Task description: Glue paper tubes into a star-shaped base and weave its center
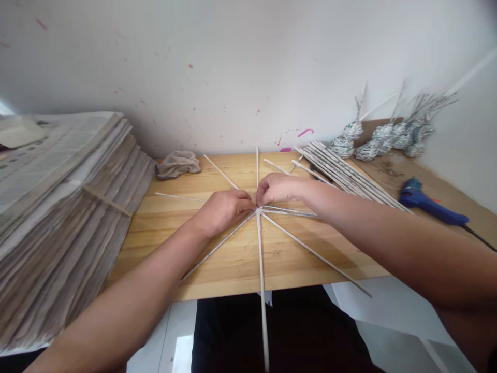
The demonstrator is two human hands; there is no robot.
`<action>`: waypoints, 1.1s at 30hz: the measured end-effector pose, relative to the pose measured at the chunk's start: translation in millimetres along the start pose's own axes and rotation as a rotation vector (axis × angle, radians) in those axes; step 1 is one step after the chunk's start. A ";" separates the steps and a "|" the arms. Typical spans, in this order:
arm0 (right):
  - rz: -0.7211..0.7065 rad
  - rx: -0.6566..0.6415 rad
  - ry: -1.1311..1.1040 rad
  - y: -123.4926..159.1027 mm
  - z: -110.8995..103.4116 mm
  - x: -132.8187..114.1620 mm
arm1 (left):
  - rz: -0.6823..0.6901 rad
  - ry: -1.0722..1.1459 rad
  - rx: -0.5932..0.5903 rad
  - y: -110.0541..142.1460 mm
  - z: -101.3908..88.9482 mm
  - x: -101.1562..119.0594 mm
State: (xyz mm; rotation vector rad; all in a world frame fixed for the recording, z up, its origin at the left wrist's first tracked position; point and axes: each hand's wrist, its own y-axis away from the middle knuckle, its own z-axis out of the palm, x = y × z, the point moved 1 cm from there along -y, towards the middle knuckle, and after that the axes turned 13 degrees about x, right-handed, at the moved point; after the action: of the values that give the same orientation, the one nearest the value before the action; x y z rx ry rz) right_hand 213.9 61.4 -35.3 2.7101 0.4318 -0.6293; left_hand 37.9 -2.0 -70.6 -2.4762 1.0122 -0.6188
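Observation:
Several thin rolled-paper sticks (261, 254) cross at one hub and fan out like spokes over the wooden table. My left hand (230, 210) pinches at the hub from the left, its fingertips on the crossing. From the upper right my right hand (272, 189) meets it there, fingers curled and pressed together on the paper sticks. The fingertips nearly touch each other, and exactly which stick each hand grips is partly hidden. One stick runs toward me past the table's front edge, over my lap.
A tall stack of newspapers (104, 160) stands on the left, beside a crumpled cloth (178, 165). More paper sticks (345, 173) lie at the right. Behind them are woven paper pieces (378, 140) and a blue glue gun (430, 202) with its cord. The wooden table (233, 280) meets the wall.

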 end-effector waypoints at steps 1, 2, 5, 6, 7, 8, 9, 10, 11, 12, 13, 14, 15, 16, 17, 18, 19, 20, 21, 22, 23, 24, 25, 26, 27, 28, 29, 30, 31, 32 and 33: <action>0.006 0.000 0.002 0.3 0.0 0.2 | 0.002 0.003 0.002 0.1 0.2 -0.2; 0.015 0.004 0.011 0.6 0.0 0.1 | 0.004 0.005 0.004 0.2 0.6 -0.5; 0.031 0.009 0.022 1.4 -0.4 -0.9 | 0.001 0.012 0.004 0.2 1.4 -0.8; 0.030 0.004 0.005 1.5 -0.5 -1.3 | -0.001 0.014 0.004 0.1 1.5 -0.7; 0.030 -0.004 -0.013 1.6 -0.7 -1.7 | -0.002 0.014 0.004 -0.1 1.4 -0.4; 0.030 -0.012 -0.026 1.6 -0.8 -2.2 | -0.004 0.013 0.003 -0.2 1.1 0.1; 0.033 -0.017 -0.030 1.5 -1.0 -2.7 | -0.005 0.012 0.001 -0.3 0.7 0.6; 0.036 -0.018 -0.023 1.4 -1.1 -3.2 | -0.008 0.010 -0.002 -0.5 0.3 1.2; 0.038 -0.015 -0.004 1.2 -1.3 -3.7 | -0.011 0.008 -0.005 -0.6 -0.1 1.7; 0.039 -0.010 0.017 1.0 -1.4 -4.2 | -0.012 0.006 -0.009 -0.8 -0.4 2.2; 0.041 -0.005 0.037 0.8 -1.6 -4.5 | -0.013 0.006 -0.010 -1.0 -0.6 2.7; 0.041 -0.004 0.048 0.5 -1.8 -4.7 | -0.015 0.007 -0.011 -1.3 -0.8 3.0; 0.038 -0.007 0.052 0.2 -2.0 -4.8 | -0.016 0.007 -0.010 -1.5 -1.0 3.2; 0.033 -0.013 0.051 0.0 -2.2 -4.9 | -0.015 0.005 -0.010 -1.7 -1.1 3.3; 0.025 -0.021 0.047 -0.3 -2.5 -5.1 | -0.012 0.003 -0.013 -2.0 -1.1 3.5; 0.017 -0.028 0.047 -0.4 -2.8 -5.4 | -0.009 0.001 -0.016 -2.1 -1.1 3.7; 0.010 -0.031 0.054 -0.4 -3.0 -6.1 | -0.007 -0.001 -0.020 -2.3 -1.2 3.9; 0.009 -0.029 0.070 -0.2 -3.2 -6.8 | -0.004 -0.002 -0.023 -2.3 -1.2 4.2; 0.013 -0.023 0.093 0.1 -3.4 -7.6 | -0.003 -0.002 -0.024 -2.4 -1.2 4.4; 0.015 -0.016 0.117 0.6 -3.4 -8.2 | -0.004 -0.001 -0.022 -2.4 -1.1 4.6; 0.015 -0.010 0.134 1.1 -3.3 -8.3 | -0.004 0.001 -0.019 -2.3 -1.0 4.7; 0.012 -0.006 0.136 1.5 -3.2 -7.7 | -0.003 0.003 -0.014 -2.2 -0.8 4.6; 0.007 -0.001 0.117 1.8 -3.0 -6.1 | 0.000 0.006 -0.011 -2.1 -0.7 4.5; 0.003 0.006 0.073 1.8 -2.8 -3.7 | 0.002 0.011 -0.008 -2.0 -0.6 4.1; 0.003 0.008 0.014 1.5 -2.5 -0.6 | 0.002 0.016 -0.008 -1.8 -0.6 3.8; 0.006 0.006 -0.047 0.9 -2.2 2.9 | 0.000 0.020 -0.009 -1.7 -0.9 3.4; 0.008 0.004 -0.099 0.1 -1.7 6.4 | -0.002 0.024 -0.011 -1.6 -1.3 3.0; 0.008 0.002 -0.131 -0.8 -1.2 9.3 | -0.004 0.028 -0.011 -1.5 -2.0 2.8; 0.007 0.003 -0.139 -1.6 -0.7 11.5 | -0.003 0.032 -0.011 -1.5 -2.7 2.7; 0.004 0.007 -0.126 -2.1 -0.3 12.5 | 0.001 0.035 -0.008 -1.5 -3.6 2.7; 0.001 0.015 -0.103 -2.4 0.0 12.5 | 0.006 0.038 -0.004 -1.6 -4.3 2.8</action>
State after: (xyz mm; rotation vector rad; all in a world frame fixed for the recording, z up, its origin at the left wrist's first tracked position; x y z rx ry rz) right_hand 223.8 66.3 -41.7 2.6774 0.4012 -0.7704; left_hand 38.2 -3.8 -65.6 -2.4726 1.0354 -0.6645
